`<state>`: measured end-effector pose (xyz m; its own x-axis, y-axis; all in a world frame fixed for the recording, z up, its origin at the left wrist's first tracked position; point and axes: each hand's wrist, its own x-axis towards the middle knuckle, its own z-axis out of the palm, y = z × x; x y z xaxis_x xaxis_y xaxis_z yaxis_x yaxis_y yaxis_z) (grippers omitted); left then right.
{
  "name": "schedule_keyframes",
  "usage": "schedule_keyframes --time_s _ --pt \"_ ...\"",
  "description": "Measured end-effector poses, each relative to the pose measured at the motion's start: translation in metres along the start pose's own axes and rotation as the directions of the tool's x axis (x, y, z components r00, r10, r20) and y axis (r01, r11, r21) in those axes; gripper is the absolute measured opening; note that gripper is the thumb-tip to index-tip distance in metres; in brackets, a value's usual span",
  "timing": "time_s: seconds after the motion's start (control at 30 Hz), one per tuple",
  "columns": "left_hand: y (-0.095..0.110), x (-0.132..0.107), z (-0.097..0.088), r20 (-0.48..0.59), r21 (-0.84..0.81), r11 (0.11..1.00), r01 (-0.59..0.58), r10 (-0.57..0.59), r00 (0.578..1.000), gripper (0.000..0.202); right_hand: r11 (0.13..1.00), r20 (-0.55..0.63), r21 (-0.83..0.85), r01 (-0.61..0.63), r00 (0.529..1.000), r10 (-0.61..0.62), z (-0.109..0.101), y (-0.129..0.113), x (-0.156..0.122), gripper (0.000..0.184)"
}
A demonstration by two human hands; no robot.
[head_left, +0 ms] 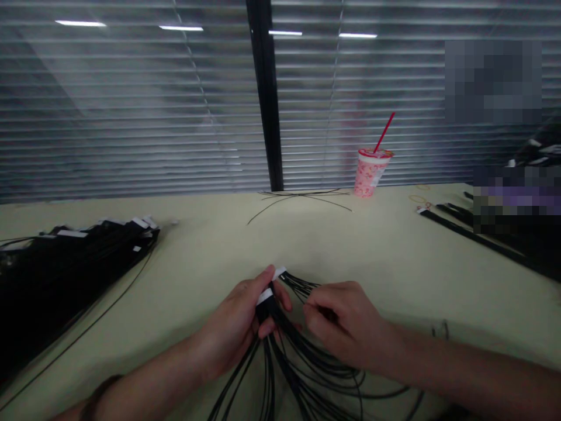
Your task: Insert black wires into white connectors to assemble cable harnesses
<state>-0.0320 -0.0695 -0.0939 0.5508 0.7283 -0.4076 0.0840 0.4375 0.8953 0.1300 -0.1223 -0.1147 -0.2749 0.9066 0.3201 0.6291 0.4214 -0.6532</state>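
Note:
My left hand (pixel 248 316) is closed around a bundle of thin black cables (pixel 291 336) near their white ends. One white end piece (pixel 264 296) lies between thumb and fingers, and another white end (pixel 279 272) sticks up at the thumb tip. To the right, my right hand (pixel 344 321) has its fingers curled in on black wires (pixel 300 285) that fan out from the upper white end. Its fingertips are partly hidden. Below both hands the loose lengths of cable spread toward the bottom edge of the view.
A large pile of black cables (pixel 65 280) with white ends lies on the left of the pale table (pixel 210 245). Loose thin wires (pixel 302 195) and a pink cup (pixel 370 175) with a straw are at the back, before blinds. More black cables (pixel 475 237) lie right, beside a blurred-out person.

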Motion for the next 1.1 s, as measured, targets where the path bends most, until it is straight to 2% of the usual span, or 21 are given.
schedule_keyframes --time_s 0.37,0.7,1.1 --pt "-0.0022 0.0004 -0.0033 0.017 0.054 0.999 0.003 -0.004 1.0 0.05 0.998 -0.006 -0.048 0.047 0.999 -0.047 0.0077 0.0065 0.0013 0.017" --pt "0.001 0.0003 0.0004 -0.026 0.066 0.998 0.003 -0.001 1.0 0.048 0.991 0.009 -0.13 0.041 0.999 -0.04 0.0067 0.0079 0.001 0.017" --pt "0.0005 -0.0004 -0.001 -0.023 0.093 0.996 0.004 -0.002 1.0 0.05 0.985 0.016 -0.159 0.064 0.998 -0.063 0.0068 0.0094 0.0006 0.017"
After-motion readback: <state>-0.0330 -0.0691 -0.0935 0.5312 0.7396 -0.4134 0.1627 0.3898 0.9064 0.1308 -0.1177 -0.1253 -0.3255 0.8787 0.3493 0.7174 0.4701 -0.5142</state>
